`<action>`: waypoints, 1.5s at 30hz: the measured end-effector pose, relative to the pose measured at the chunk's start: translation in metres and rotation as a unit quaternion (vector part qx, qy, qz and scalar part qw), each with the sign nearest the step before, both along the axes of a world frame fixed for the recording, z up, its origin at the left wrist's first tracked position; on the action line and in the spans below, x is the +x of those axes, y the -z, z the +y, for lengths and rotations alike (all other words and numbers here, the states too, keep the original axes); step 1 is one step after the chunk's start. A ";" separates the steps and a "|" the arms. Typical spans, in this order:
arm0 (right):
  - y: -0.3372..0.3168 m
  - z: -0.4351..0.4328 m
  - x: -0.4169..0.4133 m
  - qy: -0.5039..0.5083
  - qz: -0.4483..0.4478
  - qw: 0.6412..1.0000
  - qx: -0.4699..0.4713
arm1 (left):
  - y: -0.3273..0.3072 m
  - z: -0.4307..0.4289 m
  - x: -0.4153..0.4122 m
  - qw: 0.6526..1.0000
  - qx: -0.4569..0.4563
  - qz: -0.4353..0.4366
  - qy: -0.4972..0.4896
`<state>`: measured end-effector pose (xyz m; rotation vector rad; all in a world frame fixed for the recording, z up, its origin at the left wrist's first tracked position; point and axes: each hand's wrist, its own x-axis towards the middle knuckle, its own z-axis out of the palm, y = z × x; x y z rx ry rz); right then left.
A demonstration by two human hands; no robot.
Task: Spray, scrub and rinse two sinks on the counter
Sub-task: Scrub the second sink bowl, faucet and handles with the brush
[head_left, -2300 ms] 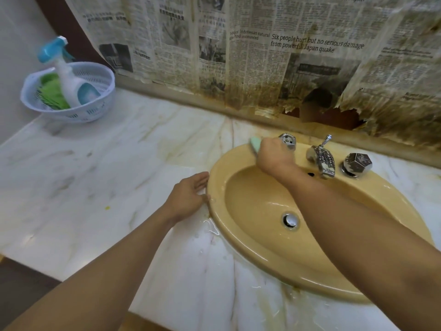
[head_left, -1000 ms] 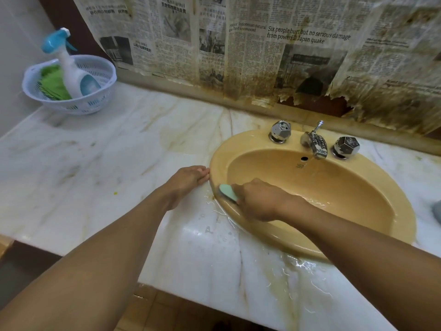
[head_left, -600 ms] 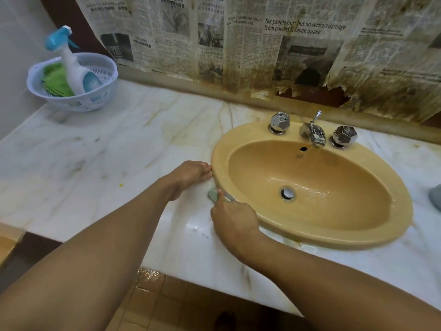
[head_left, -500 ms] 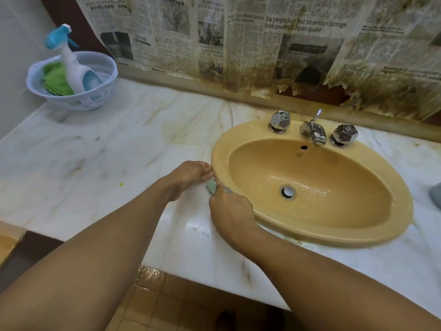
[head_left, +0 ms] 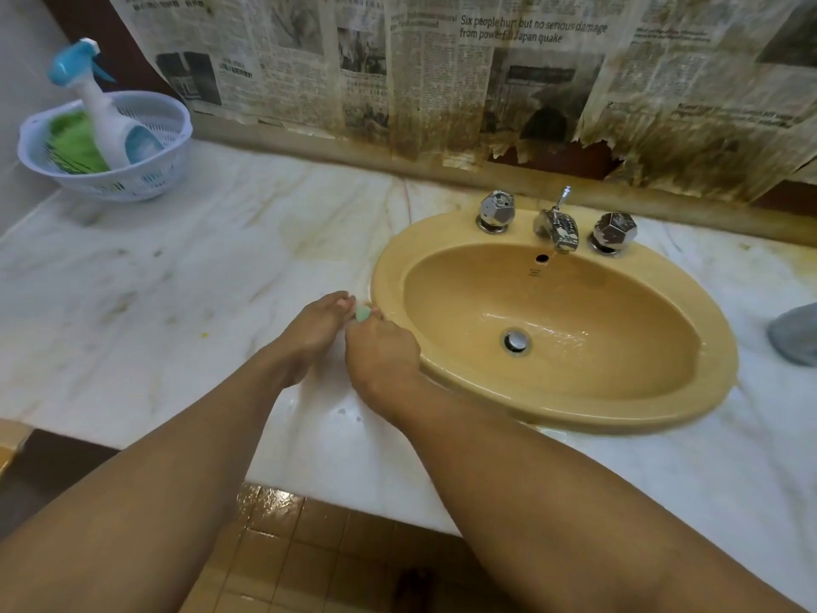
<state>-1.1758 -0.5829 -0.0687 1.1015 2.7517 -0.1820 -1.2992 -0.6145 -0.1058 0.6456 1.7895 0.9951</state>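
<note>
Your forearms reach forward over the bench [head_left: 177,280] edge and meet at the left rim of the yellow sink [head_left: 552,409]. Your right hand [head_left: 382,353] is curled around a small green sponge [head_left: 362,312], pressing it against the rim's outer edge; only the sponge's tip shows past your knuckles. Your left hand [head_left: 316,323] lies just beside it, fingers fairly straight on the marble, fingertips at the rim; whether they touch the sponge I cannot tell. The basin is wet around its metal drain [head_left: 516,340]. Behind it a chrome spout [head_left: 558,225] stands between two faceted knobs [head_left: 496,211]. In the far left corner, a white basket [head_left: 146,179] holds a tilted spray bottle [head_left: 106,112] and a green cloth [head_left: 73,141]. Stained newspaper [head_left: 442,81] covers the wall.
</note>
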 end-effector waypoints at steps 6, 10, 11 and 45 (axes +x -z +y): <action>0.011 -0.020 0.096 -0.061 0.015 0.994 0.093 | 0.000 0.000 0.007 0.996 -0.018 0.065 0.056; 0.029 0.001 0.214 -0.131 -0.046 0.986 0.096 | 0.014 -0.002 0.040 0.949 -0.054 0.230 0.208; 0.031 0.010 0.245 -0.124 -0.055 0.986 0.095 | 0.019 -0.002 0.050 0.933 -0.071 0.273 0.222; 0.032 0.098 0.478 0.056 -0.003 0.996 0.065 | 0.009 0.042 0.230 0.695 -0.061 0.582 0.419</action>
